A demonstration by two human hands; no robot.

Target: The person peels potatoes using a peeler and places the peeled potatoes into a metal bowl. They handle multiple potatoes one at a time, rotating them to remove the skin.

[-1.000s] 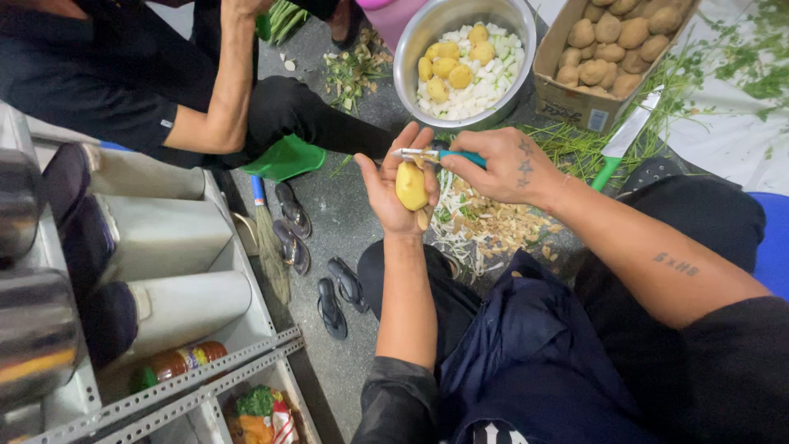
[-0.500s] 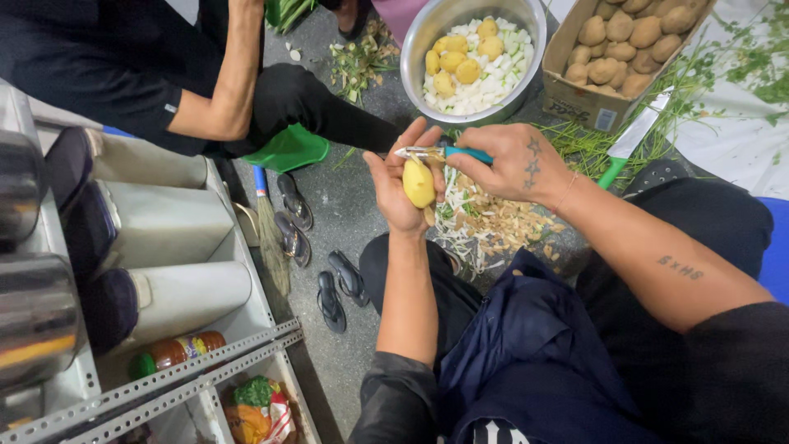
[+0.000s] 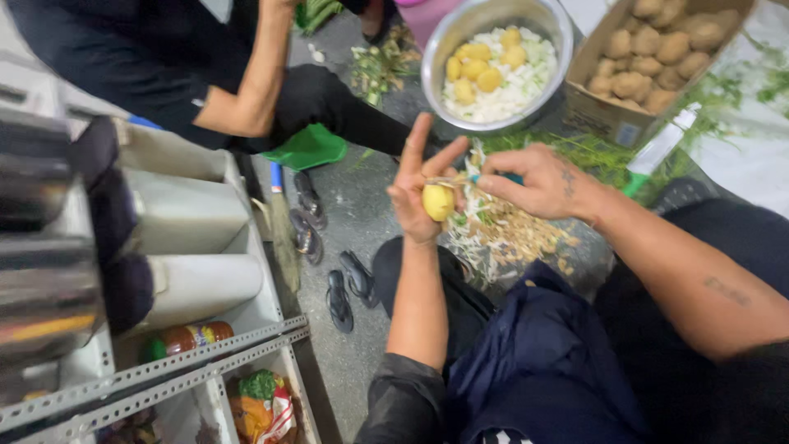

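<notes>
The peeler [image 3: 460,178] is mostly hidden by the right hand [image 3: 538,181], fingers clenched on its teal handle; its blurred blade lies crosswise, touching the potato [image 3: 438,201]. That sits in the left hand [image 3: 421,193], forefingers splayed, above the peelings [image 3: 501,234].

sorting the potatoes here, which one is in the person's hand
The yellow peeled potato in the left hand; other peeled ones lie in the steel bowl, unpeeled ones in the cardboard box.
</notes>
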